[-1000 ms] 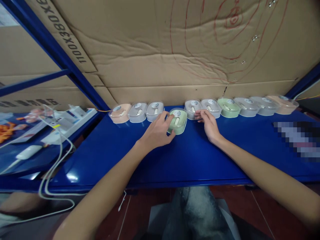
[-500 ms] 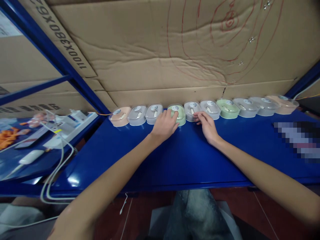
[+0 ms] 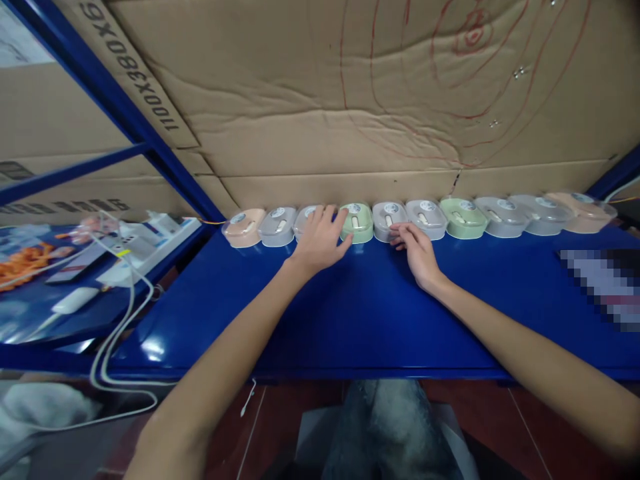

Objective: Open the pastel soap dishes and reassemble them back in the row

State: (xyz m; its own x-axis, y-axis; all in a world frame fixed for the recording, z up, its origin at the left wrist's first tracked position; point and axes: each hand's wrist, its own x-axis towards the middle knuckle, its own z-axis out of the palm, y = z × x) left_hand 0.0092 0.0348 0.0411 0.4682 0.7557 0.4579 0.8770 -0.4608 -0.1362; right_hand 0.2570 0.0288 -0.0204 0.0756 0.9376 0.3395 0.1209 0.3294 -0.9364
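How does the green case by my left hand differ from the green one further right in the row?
The left green case is touched by the left hand; the right green case is untouched. The left one stands narrow, end-on; the right one looks wider and flatter. Both are pale green, round-labelled, and sit against the cardboard.

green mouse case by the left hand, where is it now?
In the head view, the green case stands in the row along the cardboard wall, just left of centre, beside a grey case, with the left hand touching it.

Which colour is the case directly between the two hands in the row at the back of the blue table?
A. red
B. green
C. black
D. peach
B: the green case stands in the row between the left hand and the right hand, with grey cases on both sides.
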